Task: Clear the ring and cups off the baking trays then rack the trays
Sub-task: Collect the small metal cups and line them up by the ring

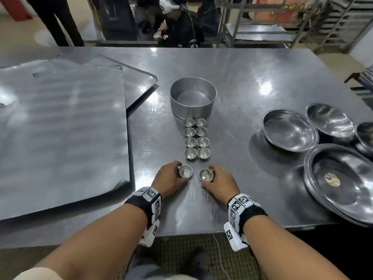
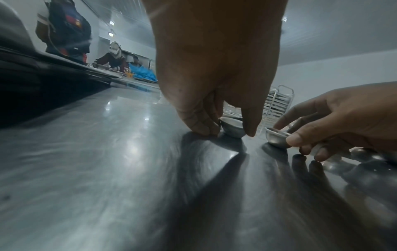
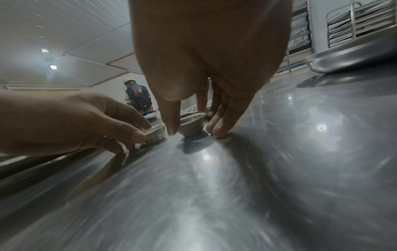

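1. The ring (image 1: 193,97) and eight cups (image 1: 196,139) already stand on the tabletop (image 1: 252,81).
2. Left hand (image 1: 170,178) and right hand (image 1: 220,181) each pinch a last cup.
3. The baking trays (image 1: 60,128), bare, await racking.

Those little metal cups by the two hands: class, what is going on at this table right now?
A person is lining up small metal cups on the steel table. The left hand pinches one cup and the right hand pinches another, both set down at the near end of a double row of eight cups. A round metal ring stands beyond the row. The baking trays lie stacked to the left, not yet racked.
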The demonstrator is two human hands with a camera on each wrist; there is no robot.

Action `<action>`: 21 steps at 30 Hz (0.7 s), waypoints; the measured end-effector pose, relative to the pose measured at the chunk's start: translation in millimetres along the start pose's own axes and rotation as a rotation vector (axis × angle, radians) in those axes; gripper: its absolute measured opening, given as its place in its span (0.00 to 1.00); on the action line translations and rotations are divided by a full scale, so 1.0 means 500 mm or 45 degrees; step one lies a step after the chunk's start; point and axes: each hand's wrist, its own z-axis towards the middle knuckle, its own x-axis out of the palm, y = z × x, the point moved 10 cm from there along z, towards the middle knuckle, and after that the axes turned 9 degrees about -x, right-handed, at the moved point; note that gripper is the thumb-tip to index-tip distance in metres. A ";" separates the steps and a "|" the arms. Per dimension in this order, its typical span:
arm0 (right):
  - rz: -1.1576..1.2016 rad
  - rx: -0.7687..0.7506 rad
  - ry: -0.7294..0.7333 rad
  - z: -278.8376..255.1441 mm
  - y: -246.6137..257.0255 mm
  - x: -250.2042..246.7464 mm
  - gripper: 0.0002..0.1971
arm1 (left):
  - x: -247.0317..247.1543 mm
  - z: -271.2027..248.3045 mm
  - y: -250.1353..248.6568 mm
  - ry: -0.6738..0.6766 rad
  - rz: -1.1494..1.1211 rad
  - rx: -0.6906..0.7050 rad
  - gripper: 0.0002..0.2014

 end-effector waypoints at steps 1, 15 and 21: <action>0.009 -0.003 -0.005 0.000 -0.001 -0.002 0.29 | 0.002 -0.002 0.002 -0.016 -0.001 -0.009 0.23; 0.090 -0.020 -0.039 0.029 -0.004 -0.010 0.19 | 0.023 0.024 -0.014 -0.053 -0.011 -0.021 0.25; 0.123 -0.018 -0.071 0.048 -0.004 -0.011 0.18 | 0.026 0.033 -0.020 -0.073 -0.068 -0.030 0.23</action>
